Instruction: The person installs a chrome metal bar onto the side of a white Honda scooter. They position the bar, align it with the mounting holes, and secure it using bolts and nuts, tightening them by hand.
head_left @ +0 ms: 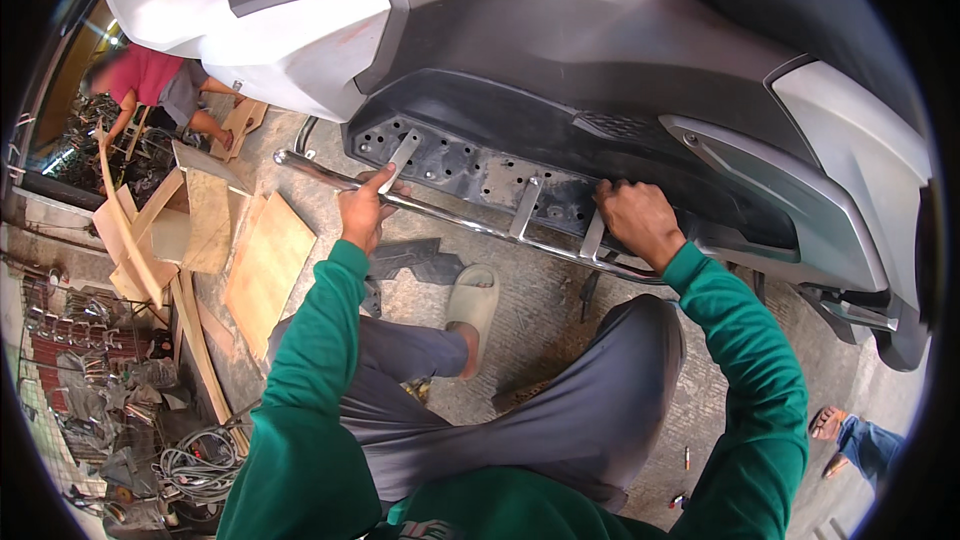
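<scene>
A chrome tubular side bar (465, 223) runs along the lower side of a grey and white scooter (520, 25). Flat metal brackets (526, 208) reach from it onto the scooter's black, perforated footboard (465, 175). My left hand (362, 208) is closed around the bar near its left end, thumb beside the leftmost bracket. Farther right, my right hand (637, 220) has its fingers curled down at the footboard's edge, close to the rightmost bracket (593, 237). Whatever its fingertips pinch is hidden under the hand.
Black plastic panels (418, 258) lie on the concrete floor beside my sandalled foot (473, 302). Wood boards (268, 258) and a coiled cable (203, 463) are at left, among parts. Another person (165, 80) bends at far left; someone's feet (828, 425) show at lower right.
</scene>
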`<state>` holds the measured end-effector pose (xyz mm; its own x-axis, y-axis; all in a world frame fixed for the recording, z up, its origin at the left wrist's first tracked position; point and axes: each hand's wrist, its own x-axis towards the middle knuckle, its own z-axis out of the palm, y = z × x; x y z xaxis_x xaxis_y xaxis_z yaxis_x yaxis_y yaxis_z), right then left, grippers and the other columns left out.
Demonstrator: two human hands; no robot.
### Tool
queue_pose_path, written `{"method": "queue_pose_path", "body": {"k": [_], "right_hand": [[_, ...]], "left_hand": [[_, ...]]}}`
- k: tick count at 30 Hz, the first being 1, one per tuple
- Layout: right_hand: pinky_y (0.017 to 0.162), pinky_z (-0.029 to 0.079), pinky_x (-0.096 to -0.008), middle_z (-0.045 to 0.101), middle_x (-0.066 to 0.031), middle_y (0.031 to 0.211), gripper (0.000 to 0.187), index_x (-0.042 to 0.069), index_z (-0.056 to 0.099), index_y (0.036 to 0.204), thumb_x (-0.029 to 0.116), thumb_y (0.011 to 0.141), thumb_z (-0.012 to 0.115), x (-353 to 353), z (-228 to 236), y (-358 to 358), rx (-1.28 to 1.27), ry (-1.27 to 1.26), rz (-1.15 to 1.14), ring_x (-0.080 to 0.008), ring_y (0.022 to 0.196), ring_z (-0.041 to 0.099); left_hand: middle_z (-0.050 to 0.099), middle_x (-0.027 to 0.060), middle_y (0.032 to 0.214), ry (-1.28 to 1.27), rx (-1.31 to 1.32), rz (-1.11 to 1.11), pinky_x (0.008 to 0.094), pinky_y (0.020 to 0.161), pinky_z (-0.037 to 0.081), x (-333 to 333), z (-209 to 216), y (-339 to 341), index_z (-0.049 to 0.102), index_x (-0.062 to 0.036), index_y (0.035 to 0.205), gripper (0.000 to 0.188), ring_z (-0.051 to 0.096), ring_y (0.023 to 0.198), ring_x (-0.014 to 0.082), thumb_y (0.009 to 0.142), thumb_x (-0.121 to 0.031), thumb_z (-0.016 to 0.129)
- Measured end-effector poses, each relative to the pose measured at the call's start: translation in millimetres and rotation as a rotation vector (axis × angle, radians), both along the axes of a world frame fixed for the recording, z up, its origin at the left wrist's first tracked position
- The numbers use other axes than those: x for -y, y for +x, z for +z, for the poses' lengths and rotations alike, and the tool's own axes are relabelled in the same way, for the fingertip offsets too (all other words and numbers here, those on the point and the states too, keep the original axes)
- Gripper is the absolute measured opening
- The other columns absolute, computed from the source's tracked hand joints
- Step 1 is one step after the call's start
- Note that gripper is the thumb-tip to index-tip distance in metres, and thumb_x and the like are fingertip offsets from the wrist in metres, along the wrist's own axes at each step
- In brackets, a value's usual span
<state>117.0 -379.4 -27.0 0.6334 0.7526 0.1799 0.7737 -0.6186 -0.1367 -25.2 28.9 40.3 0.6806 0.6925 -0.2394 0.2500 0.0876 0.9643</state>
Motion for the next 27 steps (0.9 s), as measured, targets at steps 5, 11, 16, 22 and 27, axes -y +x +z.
{"method": "queue_pose_path", "body": {"k": [5, 11, 16, 22, 27], "right_hand": [[0.067, 0.063, -0.0487, 0.077, -0.0221, 0.083, 0.041, -0.004, 0.076, 0.109, 0.035, 0.109, 0.062, 0, -1, -1, -0.014, -0.007, -0.028, -0.0396, 0.078, 0.079], [0.074, 0.064, -0.0506, 0.077, -0.0249, 0.093, 0.038, -0.007, 0.072, 0.118, 0.027, 0.104, 0.068, 4, 18, -3, -0.092, -0.057, -0.074, -0.042, 0.084, 0.079], [0.085, 0.063, -0.0522, 0.075, -0.0261, 0.118, 0.034, -0.002, 0.073, 0.128, 0.007, 0.096, 0.067, 11, 25, 6, -0.065, 0.025, 0.097, -0.0436, 0.095, 0.077], [0.08, 0.063, -0.0503, 0.075, -0.0237, 0.115, 0.035, 0.002, 0.075, 0.128, 0.004, 0.094, 0.064, 9, 22, 9, -0.081, -0.036, 0.114, -0.0438, 0.093, 0.076], [0.077, 0.063, -0.0531, 0.073, -0.0251, 0.108, 0.02, -0.002, 0.071, 0.114, 0.005, 0.097, 0.061, 9, 17, -3, -0.057, 0.097, 0.024, -0.045, 0.087, 0.076]], "left_hand": [[0.077, 0.0141, 0.097, -0.047, -0.008, -0.019, 0.0405, 0.086, 0.067, -3, 2, 1, 0.069, 0.0015, 0.112, 0.035, 0.081, 0.089, 0.0276, 0.096, -0.023, 0.088], [0.077, 0.012, 0.098, -0.024, -0.014, -0.053, 0.0399, 0.085, 0.065, -5, 1, 1, 0.071, -0.0005, 0.113, 0.034, 0.081, 0.091, 0.0262, 0.097, -0.026, 0.087], [0.079, 0.007, 0.096, 0.029, -0.054, -0.084, 0.0349, 0.078, 0.056, -7, 2, 2, 0.073, -0.0043, 0.112, 0.036, 0.081, 0.092, 0.0194, 0.097, -0.034, 0.087], [0.08, 0.0084, 0.095, 0.063, -0.03, -0.099, 0.0365, 0.08, 0.056, -6, 3, 1, 0.075, -0.0056, 0.111, 0.038, 0.08, 0.092, 0.0195, 0.096, -0.037, 0.088], [0.08, 0.0099, 0.096, 0.039, -0.017, -0.096, 0.0373, 0.081, 0.058, -5, 3, 1, 0.075, -0.0045, 0.11, 0.038, 0.079, 0.091, 0.0201, 0.096, -0.037, 0.088]]}}
